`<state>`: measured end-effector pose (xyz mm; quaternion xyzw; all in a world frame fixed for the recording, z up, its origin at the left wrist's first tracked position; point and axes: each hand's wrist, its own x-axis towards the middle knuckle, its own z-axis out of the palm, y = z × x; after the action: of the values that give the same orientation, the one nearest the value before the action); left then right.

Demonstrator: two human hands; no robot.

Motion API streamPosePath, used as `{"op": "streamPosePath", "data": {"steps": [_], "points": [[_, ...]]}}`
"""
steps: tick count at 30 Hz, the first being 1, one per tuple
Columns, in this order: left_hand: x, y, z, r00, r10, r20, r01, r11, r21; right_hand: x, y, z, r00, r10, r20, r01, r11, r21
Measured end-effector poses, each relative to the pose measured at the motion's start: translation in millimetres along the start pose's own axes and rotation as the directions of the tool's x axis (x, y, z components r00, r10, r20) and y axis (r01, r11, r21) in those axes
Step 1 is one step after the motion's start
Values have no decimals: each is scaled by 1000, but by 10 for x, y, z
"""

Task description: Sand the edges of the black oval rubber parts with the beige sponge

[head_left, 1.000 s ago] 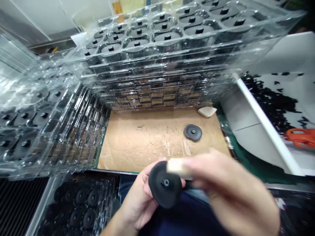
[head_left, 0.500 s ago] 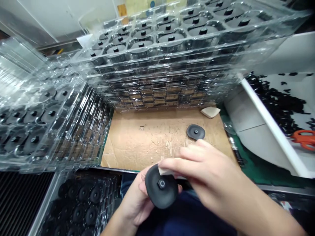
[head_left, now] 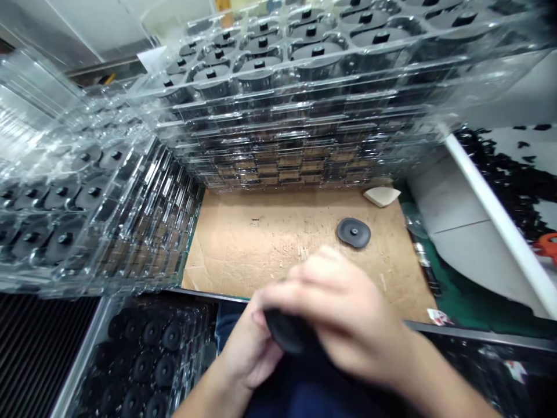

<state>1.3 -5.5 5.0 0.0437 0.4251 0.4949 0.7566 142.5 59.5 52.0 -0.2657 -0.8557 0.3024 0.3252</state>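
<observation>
My left hand (head_left: 250, 348), at the lower middle, grips a black rubber disc (head_left: 287, 331) that is tilted up and partly covered. Across the disc's upper edge lies my right hand (head_left: 343, 307), its fingers curled and smeared by motion. The small off-white pad it pinched a moment earlier is hidden behind the fingers now. A second black disc (head_left: 354, 232) with a metal-centred hub rests on the cardboard sheet (head_left: 243, 249), beyond the right hand. Near the sheet's far right corner sits an off-white wedge-shaped pad (head_left: 382, 196).
Stacked clear plastic trays (head_left: 278, 96) full of black discs rise behind the cardboard; another stack (head_left: 108, 232) stands left. Below left is a tray of dark discs (head_left: 143, 366). At right, a white bin (head_left: 491, 215) holds black scraps (head_left: 505, 174) and orange-handled scissors (head_left: 546, 247).
The right hand has moved left and closer over the disc, covering its hub and the small pad. The held disc has turned more edge-on. The whole view has shifted slightly.
</observation>
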Motion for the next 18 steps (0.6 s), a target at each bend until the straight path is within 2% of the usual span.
{"op": "streamPosePath", "data": {"steps": [2,4,6,8,10,12,14,16,18], "points": [[36,14,-50,997,74,-2,-74,997,-31,-100,218,59,972,225,-62,-229,972,-59],[65,43,-89,988,153,-31,-155,986,-66,-285,430,180,899,427,-92,-435,896,-88],[87,69,-117,977,202,-63,-207,974,-87,-507,578,355,847,528,-66,-531,846,-55],[103,84,-127,975,210,-75,-216,972,-96,-684,641,513,831,556,-23,-557,831,-15],[111,89,-118,977,201,-68,-207,973,-97,-741,618,571,822,569,-14,-569,822,6],[112,85,-92,980,193,-54,-198,976,-93,-655,512,509,801,597,-41,-596,802,28],[104,72,-56,980,193,-42,-196,977,-83,-466,333,386,787,600,-145,-596,800,72],[88,55,-26,983,180,-26,-181,981,-66,-254,121,287,803,517,-295,-506,854,120],[70,46,-14,992,124,-2,-124,991,-52,-89,-61,252,877,367,-311,-353,930,102]]}}
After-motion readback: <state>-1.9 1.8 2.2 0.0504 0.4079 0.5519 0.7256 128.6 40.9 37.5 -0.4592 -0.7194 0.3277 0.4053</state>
